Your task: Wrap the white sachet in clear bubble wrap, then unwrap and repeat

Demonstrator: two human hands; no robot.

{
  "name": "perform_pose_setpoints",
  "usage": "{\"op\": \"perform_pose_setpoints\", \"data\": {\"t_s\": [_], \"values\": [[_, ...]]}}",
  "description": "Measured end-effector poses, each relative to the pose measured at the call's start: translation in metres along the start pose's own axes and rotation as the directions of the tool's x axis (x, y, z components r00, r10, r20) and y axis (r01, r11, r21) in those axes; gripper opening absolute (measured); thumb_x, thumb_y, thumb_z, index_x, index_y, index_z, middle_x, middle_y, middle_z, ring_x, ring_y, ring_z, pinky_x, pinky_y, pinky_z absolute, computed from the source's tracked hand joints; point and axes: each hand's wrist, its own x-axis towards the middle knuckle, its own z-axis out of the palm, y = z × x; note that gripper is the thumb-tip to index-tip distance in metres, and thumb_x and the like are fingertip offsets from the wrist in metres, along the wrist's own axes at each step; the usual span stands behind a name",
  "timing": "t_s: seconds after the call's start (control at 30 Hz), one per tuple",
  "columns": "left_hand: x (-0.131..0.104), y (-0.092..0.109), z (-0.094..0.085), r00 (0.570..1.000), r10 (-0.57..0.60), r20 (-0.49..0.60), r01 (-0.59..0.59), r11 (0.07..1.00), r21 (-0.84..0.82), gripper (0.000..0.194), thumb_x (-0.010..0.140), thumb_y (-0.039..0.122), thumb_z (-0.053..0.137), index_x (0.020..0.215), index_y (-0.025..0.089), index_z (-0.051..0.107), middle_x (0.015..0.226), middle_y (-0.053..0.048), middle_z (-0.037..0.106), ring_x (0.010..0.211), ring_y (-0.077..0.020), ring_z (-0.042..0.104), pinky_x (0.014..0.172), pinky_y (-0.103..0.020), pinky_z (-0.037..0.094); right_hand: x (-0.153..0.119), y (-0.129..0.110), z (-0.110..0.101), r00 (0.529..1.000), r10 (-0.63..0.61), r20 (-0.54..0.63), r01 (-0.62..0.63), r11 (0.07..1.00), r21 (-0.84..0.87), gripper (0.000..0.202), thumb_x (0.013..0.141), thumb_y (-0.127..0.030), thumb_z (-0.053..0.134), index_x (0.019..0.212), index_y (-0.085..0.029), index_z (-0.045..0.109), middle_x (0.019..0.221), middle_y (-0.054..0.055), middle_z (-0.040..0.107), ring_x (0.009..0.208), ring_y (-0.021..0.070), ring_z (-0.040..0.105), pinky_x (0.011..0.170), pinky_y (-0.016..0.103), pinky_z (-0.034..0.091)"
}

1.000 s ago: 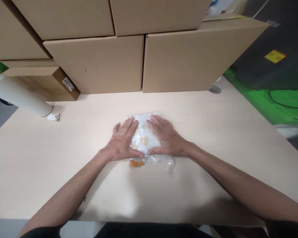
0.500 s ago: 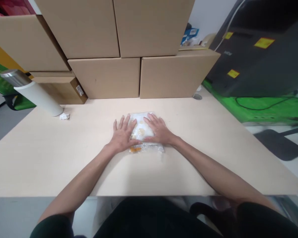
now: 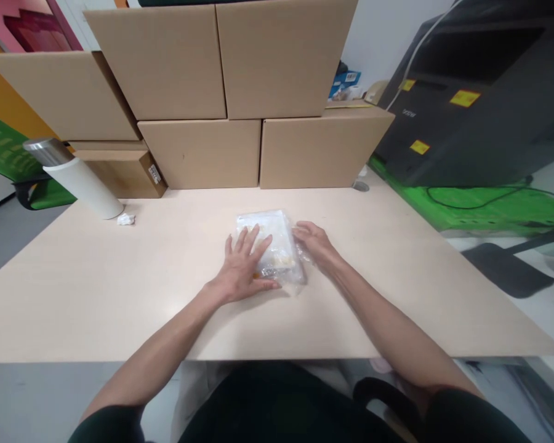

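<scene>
Boxes (image 3: 203, 154) behind wrapped pkg (image 3: 281, 237); L hand (image 3: 242, 266) spread atop, R hand (image 3: 316, 243) at edge (grip unclear).

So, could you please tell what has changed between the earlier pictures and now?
The right hand has moved rightward off the top of the packet, its fingers now at the clear wrap by that edge; whether they grip it is unclear. The left hand stays spread on the packet. Boxes, white cylinder and tissue are unmoved.

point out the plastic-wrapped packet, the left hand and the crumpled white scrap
Plastic-wrapped packet (image 3: 279, 239): head view, on its top face
Left hand (image 3: 239, 271): head view, on the back of it
Crumpled white scrap (image 3: 126, 219): head view, on its middle
</scene>
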Motion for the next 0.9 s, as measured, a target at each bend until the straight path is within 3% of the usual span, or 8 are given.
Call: {"op": "perform_pose_setpoints", "data": {"t_s": [0.13, 0.33, 0.43, 0.53, 0.6, 0.67, 0.8, 0.9], "values": [[0.000, -0.001, 0.013, 1.000, -0.010, 0.009, 0.010, 1.000, 0.009, 0.088, 0.082, 0.058, 0.070, 0.156, 0.028, 0.032, 0.167, -0.017, 0.017, 0.153, -0.0457, 0.006, 0.115, -0.072, 0.002, 0.000, -0.004, -0.003, 0.991, 0.083, 0.105, -0.107, 0.963, 0.247, 0.040, 0.055, -0.027, 0.085, 0.090, -0.021, 0.068, 0.082, 0.002, 0.071, 0.072, 0.0171, 0.067, 0.073, 0.032, 0.055], [-0.003, -0.011, 0.016, 0.999, -0.019, -0.037, 0.017, 0.999, -0.037, 0.058, 0.098, 0.031, 0.048, 0.155, 0.031, 0.036, 0.166, -0.010, 0.023, 0.154, -0.0372, 0.011, 0.119, -0.065, 0.005, -0.002, -0.007, -0.005, 0.959, 0.065, 0.275, -0.155, 0.934, 0.322, 0.044, 0.049, -0.019, 0.088, 0.090, -0.018, 0.073, 0.091, 0.005, 0.075, 0.078, 0.0176, 0.070, 0.077, 0.031, 0.055], [-0.005, -0.012, 0.010, 0.994, 0.001, -0.105, -0.021, 0.980, -0.196, 0.054, 0.100, 0.036, 0.044, 0.153, 0.031, 0.039, 0.163, -0.008, 0.032, 0.154, -0.0331, 0.018, 0.121, -0.061, 0.006, -0.006, -0.010, -0.004, 0.958, 0.061, 0.280, -0.147, 0.944, 0.295, 0.046, 0.048, -0.022, 0.089, 0.091, -0.019, 0.072, 0.090, 0.004, 0.075, 0.074, 0.0167, 0.068, 0.070, 0.029, 0.054], [-0.005, -0.008, 0.002, 0.960, -0.069, -0.272, -0.061, 0.894, -0.444, 0.054, 0.099, 0.048, 0.045, 0.148, 0.027, 0.048, 0.158, -0.009, 0.042, 0.150, -0.0312, 0.030, 0.123, -0.053, 0.016, -0.010, -0.018, -0.006, 0.983, 0.021, 0.185, -0.078, 0.948, 0.309, 0.047, 0.047, -0.024, 0.088, 0.091, -0.021, 0.071, 0.089, 0.002, 0.074, 0.069, 0.0147, 0.065, 0.064, 0.028, 0.052], [-0.003, -0.004, -0.003, 0.898, -0.233, -0.374, -0.052, 0.787, -0.615, 0.059, 0.096, 0.056, 0.049, 0.145, 0.024, 0.053, 0.154, -0.009, 0.048, 0.147, -0.0306, 0.036, 0.123, -0.047, 0.024, -0.012, -0.024, -0.008, 0.992, -0.031, 0.120, -0.013, 0.937, 0.348, 0.045, 0.048, -0.025, 0.087, 0.090, -0.022, 0.072, 0.087, 0.000, 0.073, 0.068, 0.0146, 0.064, 0.066, 0.029, 0.051], [0.001, -0.002, -0.008, 0.807, -0.447, -0.386, -0.051, 0.599, -0.799, 0.063, 0.090, 0.061, 0.056, 0.141, 0.025, 0.056, 0.149, -0.007, 0.054, 0.143, -0.0305, 0.043, 0.118, -0.044, 0.035, -0.012, -0.031, -0.013, 0.994, -0.084, 0.062, 0.054, 0.919, 0.390, 0.041, 0.047, -0.024, 0.085, 0.086, -0.022, 0.071, 0.081, -0.001, 0.071, 0.067, 0.0147, 0.063, 0.068, 0.030, 0.051], [0.009, -0.007, -0.013, 0.690, -0.709, -0.143, -0.066, 0.135, -0.989, 0.046, 0.088, 0.058, 0.060, 0.119, 0.025, 0.068, 0.121, -0.005, 0.072, 0.120, -0.0277, 0.064, 0.099, -0.039, 0.055, -0.008, -0.039, -0.025, 0.983, -0.175, -0.057, 0.183, 0.911, 0.369, 0.031, 0.049, -0.025, 0.081, 0.078, -0.024, 0.071, 0.067, -0.003, 0.064, 0.062, 0.0148, 0.057, 0.064, 0.031, 0.048], [0.010, -0.017, -0.015, 0.604, -0.797, -0.008, -0.051, -0.029, -0.998, 0.032, 0.092, 0.051, 0.058, 0.104, 0.024, 0.070, 0.095, -0.002, 0.076, 0.099, -0.0250, 0.072, 0.087, -0.038, 0.060, 0.001, -0.038, -0.034, 0.967, -0.205, -0.149, 0.243, 0.919, 0.311, 0.028, 0.051, -0.029, 0.081, 0.077, -0.024, 0.070, 0.069, -0.002, 0.063, 0.062, 0.0133, 0.053, 0.061, 0.029, 0.044]]}}
